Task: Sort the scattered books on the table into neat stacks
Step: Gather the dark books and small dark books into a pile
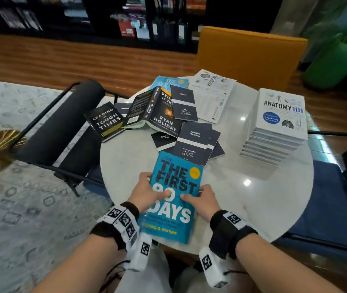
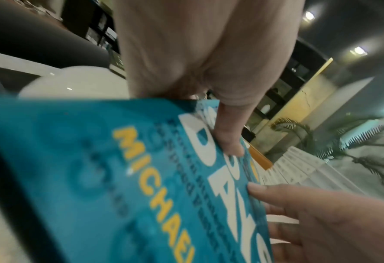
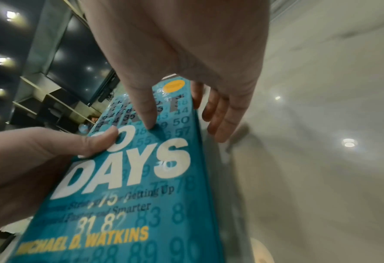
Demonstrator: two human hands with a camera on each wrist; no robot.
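A teal book, "The First 90 Days" [image 1: 174, 199] [image 2: 118, 178] [image 3: 141, 178], lies at the near edge of the round white table [image 1: 242, 187], its near end past the rim. My left hand [image 1: 147, 193] [image 2: 208, 62] grips its left edge, thumb on the cover. My right hand [image 1: 204, 201] [image 3: 186, 44] holds the right edge, thumb on top and fingers down the side. Beyond it lie scattered books: "Aphorisms on Love and Hate" [image 1: 191, 144], "Stillness Is the Key" [image 1: 159, 113], "Leading in Tough Times" [image 1: 104, 121] and an open white "Accounting" book [image 1: 210, 94]. A neat white stack topped by "Anatomy 101" [image 1: 278, 123] stands at the right.
A black chair [image 1: 66, 127] stands left of the table and a mustard chair [image 1: 250, 56] behind it. A blue seat [image 1: 327, 197] lies to the right. Dark bookshelves [image 1: 147, 17] line the far wall. A green planter [image 1: 333, 64] stands at the back right.
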